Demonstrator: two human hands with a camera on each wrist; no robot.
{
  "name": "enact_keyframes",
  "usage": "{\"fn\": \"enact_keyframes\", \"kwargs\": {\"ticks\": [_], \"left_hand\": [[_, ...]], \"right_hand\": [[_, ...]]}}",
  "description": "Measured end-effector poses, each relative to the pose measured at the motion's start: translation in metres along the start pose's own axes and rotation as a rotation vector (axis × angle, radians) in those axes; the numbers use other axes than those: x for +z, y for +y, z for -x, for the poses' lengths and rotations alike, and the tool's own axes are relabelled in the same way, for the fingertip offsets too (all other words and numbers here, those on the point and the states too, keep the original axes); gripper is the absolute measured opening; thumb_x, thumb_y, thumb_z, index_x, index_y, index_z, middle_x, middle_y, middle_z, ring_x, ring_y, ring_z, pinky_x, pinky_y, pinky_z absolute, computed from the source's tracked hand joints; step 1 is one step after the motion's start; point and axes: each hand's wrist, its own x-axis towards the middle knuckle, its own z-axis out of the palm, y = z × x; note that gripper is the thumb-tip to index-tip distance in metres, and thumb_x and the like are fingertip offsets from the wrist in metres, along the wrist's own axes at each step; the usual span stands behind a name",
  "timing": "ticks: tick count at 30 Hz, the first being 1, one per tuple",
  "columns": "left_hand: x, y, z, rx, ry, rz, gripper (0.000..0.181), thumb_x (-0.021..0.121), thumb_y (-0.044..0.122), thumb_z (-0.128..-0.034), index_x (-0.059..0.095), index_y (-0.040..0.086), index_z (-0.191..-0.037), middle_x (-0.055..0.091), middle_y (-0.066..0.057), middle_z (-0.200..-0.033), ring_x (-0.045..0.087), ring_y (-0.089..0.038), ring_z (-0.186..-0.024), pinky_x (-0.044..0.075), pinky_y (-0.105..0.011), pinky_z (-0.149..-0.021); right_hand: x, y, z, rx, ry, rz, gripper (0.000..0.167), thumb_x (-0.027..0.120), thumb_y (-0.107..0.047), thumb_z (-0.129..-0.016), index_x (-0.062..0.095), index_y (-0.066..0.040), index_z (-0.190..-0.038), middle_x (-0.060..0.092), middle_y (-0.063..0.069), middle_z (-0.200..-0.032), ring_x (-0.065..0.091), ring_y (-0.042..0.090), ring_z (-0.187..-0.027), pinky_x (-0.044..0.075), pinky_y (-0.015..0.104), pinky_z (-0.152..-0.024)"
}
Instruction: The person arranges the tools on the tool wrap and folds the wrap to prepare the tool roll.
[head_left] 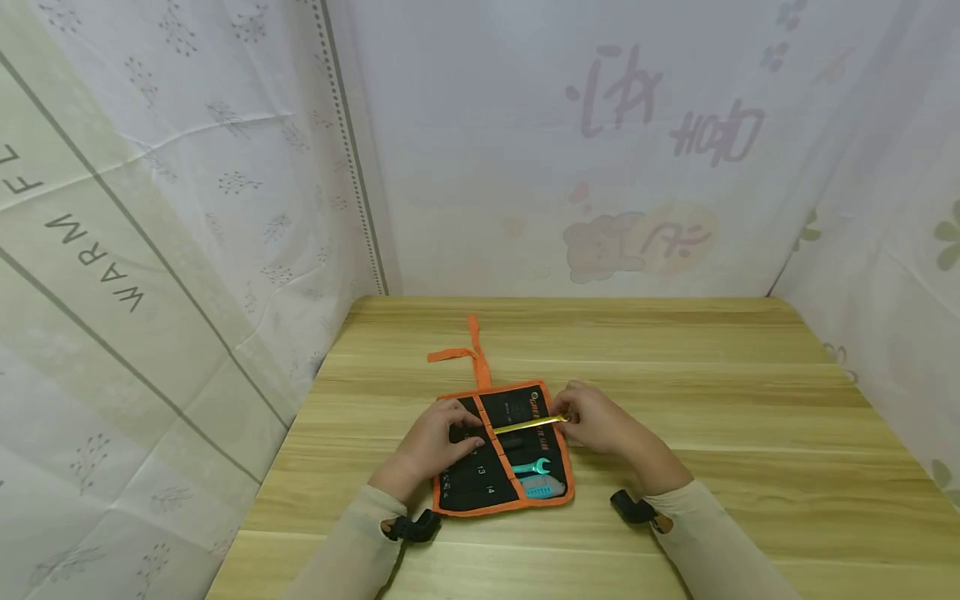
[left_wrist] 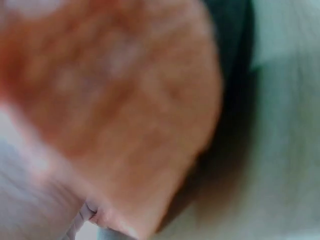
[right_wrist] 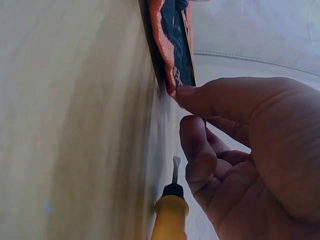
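A black tool pouch (head_left: 465, 496) with orange trim lies unfolded on the wooden table. My right hand (head_left: 592, 417) pinches a slim yellow wrench (head_left: 525, 425) near its right end, between thumb and fingers. The wrench's left end meets the orange band (head_left: 504, 458) across the pouch; whether it is inside a pocket I cannot tell. Over the left half rests my left hand (head_left: 444, 433), its thumb and fingers apart at that band. A teal wrench (head_left: 534, 467) and a teal-and-grey tool (head_left: 542, 487) sit in lower pockets. The left wrist view is mostly blurred skin.
Orange tie straps (head_left: 480, 362) stretch from the pouch toward the back of the table (head_left: 712, 367). In the right wrist view, a yellow-handled screwdriver (right_wrist: 171, 215) shows beside the right hand. Printed cloth hangs (head_left: 480, 167) behind and on both sides.
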Motion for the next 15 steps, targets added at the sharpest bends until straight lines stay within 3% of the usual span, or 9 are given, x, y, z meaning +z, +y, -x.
{"fn": "enact_keyframes", "kwargs": {"ticks": [15], "left_hand": [[0.0007,0.0005,-0.0016,-0.006,0.007,0.007,0.015,0.085,0.030,-0.0916,0.079,0.023,-0.103,0.058,0.014,-0.094,0.054,-0.006,-0.086,0.051,-0.030,-0.078]], "right_hand": [[-0.0024,0.0048,0.0022,0.011,-0.009,-0.005,0.030,0.070,0.005,-0.091,0.074,-0.018,-0.108,0.060,-0.006,-0.102,0.056,0.010,-0.082,0.052,0.029,-0.072]]}}
